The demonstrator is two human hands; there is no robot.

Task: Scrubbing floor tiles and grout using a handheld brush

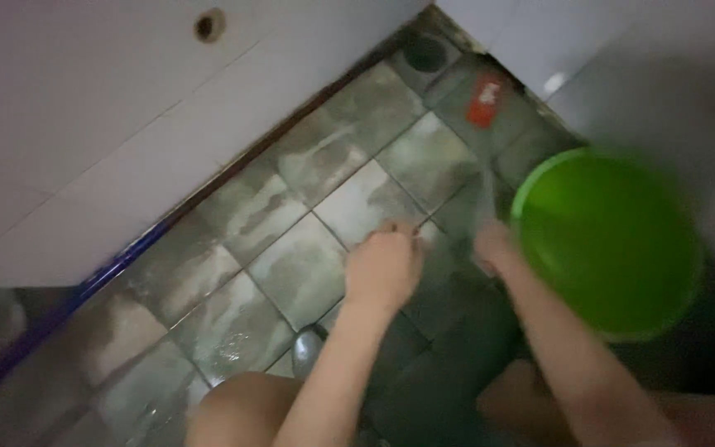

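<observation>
1. Above the wet tiled floor, the left hand is curled into a loose fist; a thin object seems to protrude from it, too blurred to identify.
2. The right hand sits against the rim of the green bucket; whether its fingers are closed on the rim cannot be told.
3. The bucket is tilted, its opening towards the camera, right of both hands.
4. A red packet lies near the corner, just below a dark drain.
5. White wall tiles border the floor.
</observation>
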